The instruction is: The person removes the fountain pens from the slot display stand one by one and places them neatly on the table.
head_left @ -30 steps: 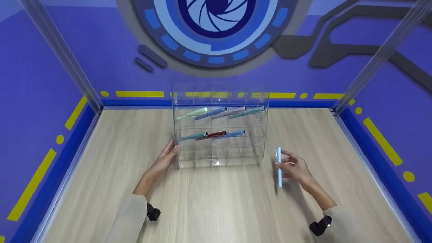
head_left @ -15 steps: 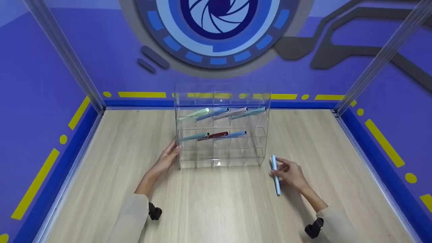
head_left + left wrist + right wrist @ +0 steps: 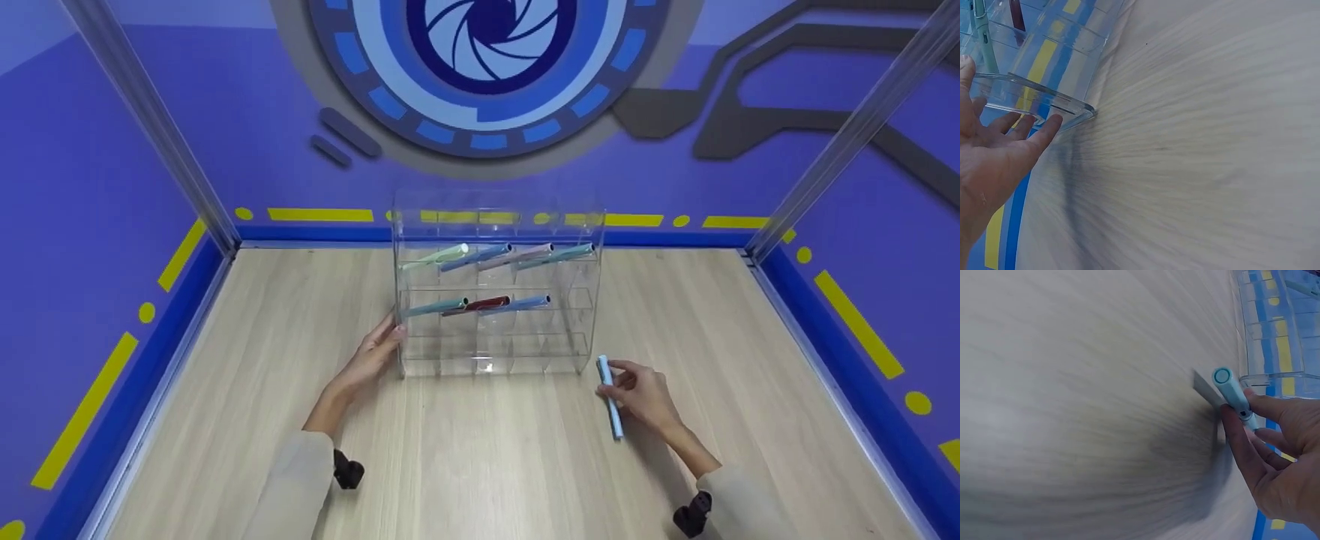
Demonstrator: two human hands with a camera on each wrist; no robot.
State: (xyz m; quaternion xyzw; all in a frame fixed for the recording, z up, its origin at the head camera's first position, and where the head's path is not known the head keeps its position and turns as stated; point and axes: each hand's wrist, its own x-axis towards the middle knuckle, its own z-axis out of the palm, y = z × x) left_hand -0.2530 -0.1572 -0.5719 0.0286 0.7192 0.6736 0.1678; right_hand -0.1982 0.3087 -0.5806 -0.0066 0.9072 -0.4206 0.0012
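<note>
Fingers (image 3: 628, 384) of the right hand (image 3: 646, 396) curl round a light blue pen (image 3: 609, 396), held low over the table (image 3: 480, 465) just right of the clear acrylic rack (image 3: 495, 292). The left hand (image 3: 371, 356) lies flat, fingers straight, against the rack's left side, holding nothing.

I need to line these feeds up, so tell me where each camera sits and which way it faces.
Head: worn on the head, looking forward and down at the clear rack; both forearms and hands show.
Left wrist: on the left wrist, looking along the left hand touching the rack's corner.
Right wrist: on the right wrist, looking along the right hand, its grip on a light blue pen.
All three share the rack and the wooden table.
</note>
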